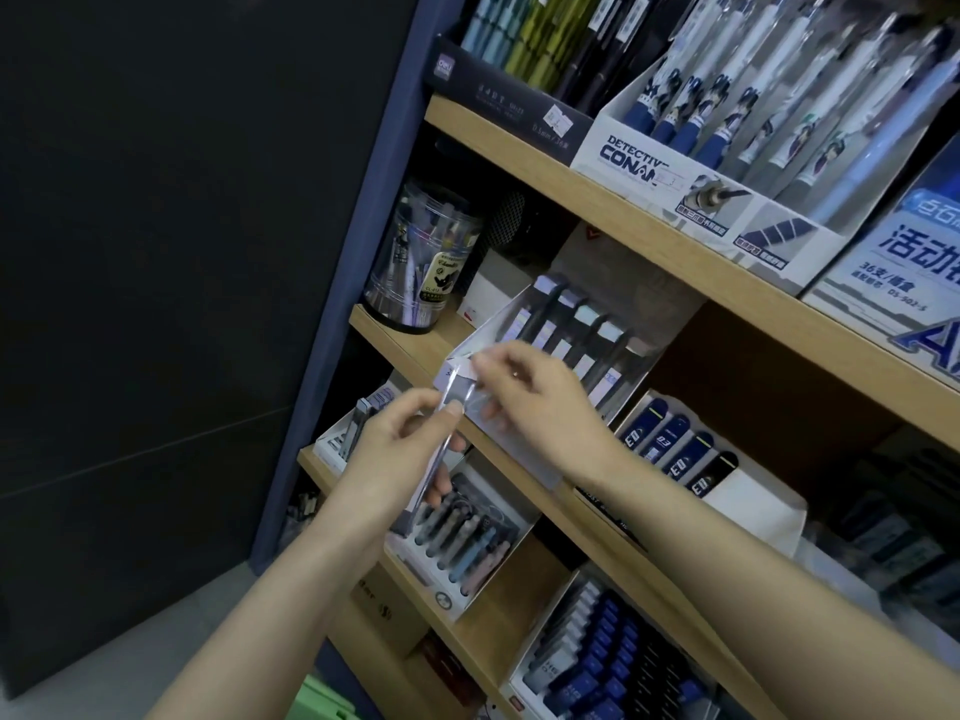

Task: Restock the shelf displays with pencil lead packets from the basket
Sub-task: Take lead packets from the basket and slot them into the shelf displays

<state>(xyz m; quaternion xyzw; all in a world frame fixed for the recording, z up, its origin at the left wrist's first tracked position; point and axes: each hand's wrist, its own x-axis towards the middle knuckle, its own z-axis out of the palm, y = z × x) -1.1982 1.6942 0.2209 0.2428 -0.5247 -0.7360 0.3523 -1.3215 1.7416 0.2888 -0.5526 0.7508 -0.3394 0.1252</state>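
Note:
My left hand (400,449) grips a small stack of clear pencil lead packets (451,407), held edge-on in front of the shelf. My right hand (530,392) pinches the top packet of that stack between thumb and fingers. Both hands hover just in front of a white display box (587,324) on the middle shelf, where rows of packets with dark lead tubes stand. The green basket (322,701) shows only as a corner at the bottom edge.
Wooden shelves (519,148) hold pen boxes above, a clear pen jar (421,262) at left, and more lead displays (680,449) and pens (462,543) below. A dark wall fills the left side.

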